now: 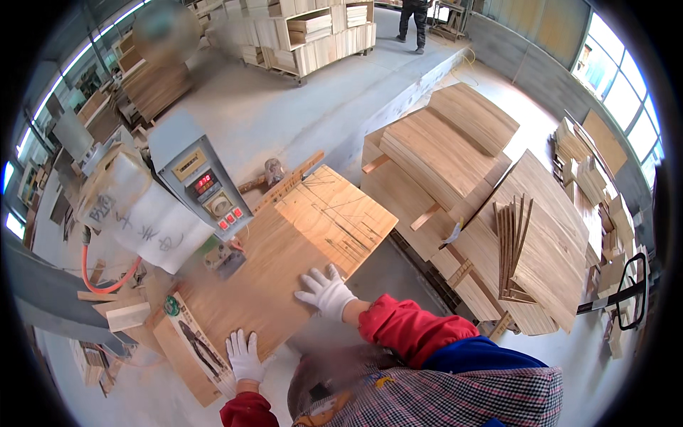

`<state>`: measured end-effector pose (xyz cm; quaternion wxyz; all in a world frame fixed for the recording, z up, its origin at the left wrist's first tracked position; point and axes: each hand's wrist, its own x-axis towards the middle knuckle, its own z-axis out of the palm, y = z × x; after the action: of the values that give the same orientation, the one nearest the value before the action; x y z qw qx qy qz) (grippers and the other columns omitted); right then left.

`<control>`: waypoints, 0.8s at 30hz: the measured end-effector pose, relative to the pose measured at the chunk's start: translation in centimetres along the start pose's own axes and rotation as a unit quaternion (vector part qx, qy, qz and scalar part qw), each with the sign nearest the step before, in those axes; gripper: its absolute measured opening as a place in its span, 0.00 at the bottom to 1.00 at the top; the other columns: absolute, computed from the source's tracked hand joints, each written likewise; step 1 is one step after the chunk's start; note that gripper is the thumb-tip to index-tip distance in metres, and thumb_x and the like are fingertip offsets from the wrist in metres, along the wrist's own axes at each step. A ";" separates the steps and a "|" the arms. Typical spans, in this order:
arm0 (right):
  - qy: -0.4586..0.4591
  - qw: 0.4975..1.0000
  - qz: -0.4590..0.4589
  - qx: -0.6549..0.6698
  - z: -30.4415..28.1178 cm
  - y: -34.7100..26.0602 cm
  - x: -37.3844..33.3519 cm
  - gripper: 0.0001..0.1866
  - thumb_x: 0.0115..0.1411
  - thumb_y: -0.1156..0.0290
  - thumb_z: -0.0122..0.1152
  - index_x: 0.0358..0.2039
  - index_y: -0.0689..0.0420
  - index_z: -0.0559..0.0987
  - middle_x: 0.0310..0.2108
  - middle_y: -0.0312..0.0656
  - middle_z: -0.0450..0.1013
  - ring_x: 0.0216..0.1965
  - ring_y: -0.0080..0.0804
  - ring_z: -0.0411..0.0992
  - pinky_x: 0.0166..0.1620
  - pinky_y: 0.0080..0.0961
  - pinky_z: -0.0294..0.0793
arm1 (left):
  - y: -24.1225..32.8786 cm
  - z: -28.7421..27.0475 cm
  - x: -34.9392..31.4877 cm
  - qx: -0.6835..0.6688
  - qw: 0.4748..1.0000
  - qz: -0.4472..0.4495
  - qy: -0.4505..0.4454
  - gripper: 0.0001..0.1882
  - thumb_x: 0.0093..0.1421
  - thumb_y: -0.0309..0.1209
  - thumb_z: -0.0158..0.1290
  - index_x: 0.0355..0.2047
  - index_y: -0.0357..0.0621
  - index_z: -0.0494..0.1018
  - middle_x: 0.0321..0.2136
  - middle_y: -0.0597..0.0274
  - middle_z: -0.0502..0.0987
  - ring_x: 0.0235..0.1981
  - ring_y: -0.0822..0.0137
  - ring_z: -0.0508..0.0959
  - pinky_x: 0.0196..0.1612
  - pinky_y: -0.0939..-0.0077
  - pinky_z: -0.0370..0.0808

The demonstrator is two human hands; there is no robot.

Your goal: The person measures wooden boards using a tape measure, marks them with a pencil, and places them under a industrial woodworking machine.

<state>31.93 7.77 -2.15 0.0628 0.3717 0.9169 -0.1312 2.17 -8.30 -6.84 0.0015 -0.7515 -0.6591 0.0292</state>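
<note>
While big stacks of wooden boards sit off to the right, the brown panel lies on the work surface in front of the person, beneath the fingers of both hands. Panel: flat, wide, smooth, medium brown, faint lengthwise grain, partly blurred. Its far right end meets a paler yellowish plywood board with dark scratch-like lines; can't tell if overlapping or butted. Grey control box, red display and lit red switches, stands past the panel's far edge. Right hand, white glove, open and spread on the panel's near edge by the plywood; left hand, also white-gloved, fingers extended at the near left edge. Neither grasps anything. Dark pliers lie left of the left hand; green roll just beyond them.
</note>
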 end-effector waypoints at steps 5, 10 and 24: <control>-0.003 1.000 0.001 -0.001 0.1 -0.3 0.0 0.39 0.50 0.51 0.63 0.62 0.37 0.60 0.66 0.44 0.50 0.67 0.48 0.46 0.62 0.64 0.43 | 0.1 0.0 -0.1 -0.015 1.000 -0.003 0.005 0.48 0.40 0.54 0.62 0.58 0.42 0.60 0.62 0.39 0.52 0.64 0.41 0.50 0.66 0.46 0.43; 0.009 1.000 -0.003 -0.009 0.4 -0.6 0.0 0.39 0.50 0.50 0.62 0.62 0.38 0.59 0.66 0.44 0.49 0.67 0.48 0.46 0.63 0.63 0.43 | -0.2 0.1 -0.4 -0.013 1.000 0.005 0.023 0.46 0.43 0.57 0.59 0.59 0.44 0.61 0.61 0.39 0.54 0.64 0.41 0.50 0.65 0.45 0.42; 0.047 0.998 -0.009 -0.037 1.0 -0.5 0.3 0.34 0.52 0.50 0.58 0.59 0.39 0.62 0.64 0.46 0.52 0.65 0.50 0.49 0.60 0.65 0.44 | 0.0 0.4 -0.5 -0.021 1.000 -0.019 0.008 0.48 0.41 0.53 0.63 0.59 0.46 0.60 0.63 0.43 0.52 0.64 0.43 0.49 0.66 0.47 0.43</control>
<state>31.42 7.32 -3.07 0.0326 0.3667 0.9263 -0.0798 2.14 -8.82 -7.18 -0.0087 -0.7391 -0.6735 0.0094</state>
